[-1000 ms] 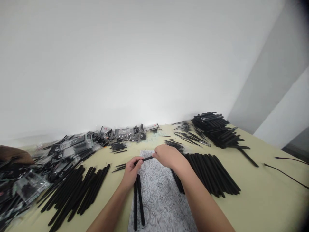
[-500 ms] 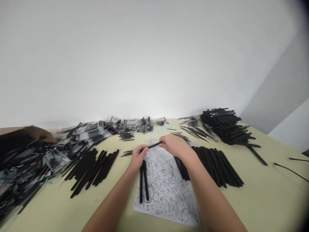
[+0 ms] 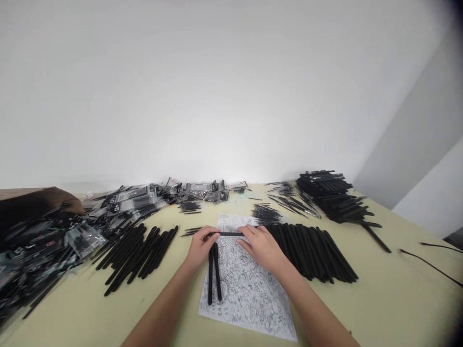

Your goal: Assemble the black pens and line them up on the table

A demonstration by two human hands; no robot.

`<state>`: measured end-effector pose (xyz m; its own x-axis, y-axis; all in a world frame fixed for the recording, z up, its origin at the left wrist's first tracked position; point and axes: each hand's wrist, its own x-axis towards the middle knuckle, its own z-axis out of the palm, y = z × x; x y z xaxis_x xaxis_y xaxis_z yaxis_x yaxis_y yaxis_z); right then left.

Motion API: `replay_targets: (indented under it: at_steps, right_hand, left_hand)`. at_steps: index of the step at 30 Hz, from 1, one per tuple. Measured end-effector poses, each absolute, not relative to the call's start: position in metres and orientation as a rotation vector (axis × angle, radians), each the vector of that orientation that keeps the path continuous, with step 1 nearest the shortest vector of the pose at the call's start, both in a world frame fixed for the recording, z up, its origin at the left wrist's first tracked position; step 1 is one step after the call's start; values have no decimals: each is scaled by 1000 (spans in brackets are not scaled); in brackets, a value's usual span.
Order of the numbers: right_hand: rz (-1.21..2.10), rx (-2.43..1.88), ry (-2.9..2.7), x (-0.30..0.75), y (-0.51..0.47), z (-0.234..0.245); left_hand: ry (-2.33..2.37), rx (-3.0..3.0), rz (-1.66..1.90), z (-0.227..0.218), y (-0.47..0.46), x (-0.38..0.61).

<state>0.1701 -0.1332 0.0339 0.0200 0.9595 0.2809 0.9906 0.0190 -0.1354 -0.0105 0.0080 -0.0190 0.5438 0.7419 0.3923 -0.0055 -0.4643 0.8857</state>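
My left hand (image 3: pixel 199 246) and my right hand (image 3: pixel 261 245) meet over a black-and-white patterned sheet (image 3: pixel 249 284) on the pale yellow table (image 3: pixel 390 299). Between them they pinch one thin black pen (image 3: pixel 228 234), held level just above the sheet, the left fingers on its left end and the right fingers on its right end. Under my left hand two more black pens (image 3: pixel 214 273) lie side by side on the sheet, pointing towards me.
A row of black pens (image 3: pixel 139 250) lies left of the sheet, another row (image 3: pixel 314 250) right of it. A tall stack of pens (image 3: pixel 331 195) sits far right, thin refills (image 3: pixel 285 200) beside it. Packaged pens (image 3: pixel 119 205) heap at the back left. A brown box (image 3: pixel 29 202) stands far left.
Both hands have come down and nearer to me with the pen, which was tilted up to the right and is now level. The view shifted slightly.
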Motion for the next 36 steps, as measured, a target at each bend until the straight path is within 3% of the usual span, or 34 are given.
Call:
replay_targets:
  at_steps: [11, 25, 36]
  right_hand:
    - [-206, -2172, -1964, 180, -127, 17]
    - [-292, -2000, -2066, 186, -133, 22]
    - [-581, -1823, -2151, 161, -126, 9]
  left_hand:
    - [563, 1885, 991, -18, 6, -6]
    - [573, 1880, 1009, -23, 10, -5]
    - [450, 1995, 986, -19, 6, -6]
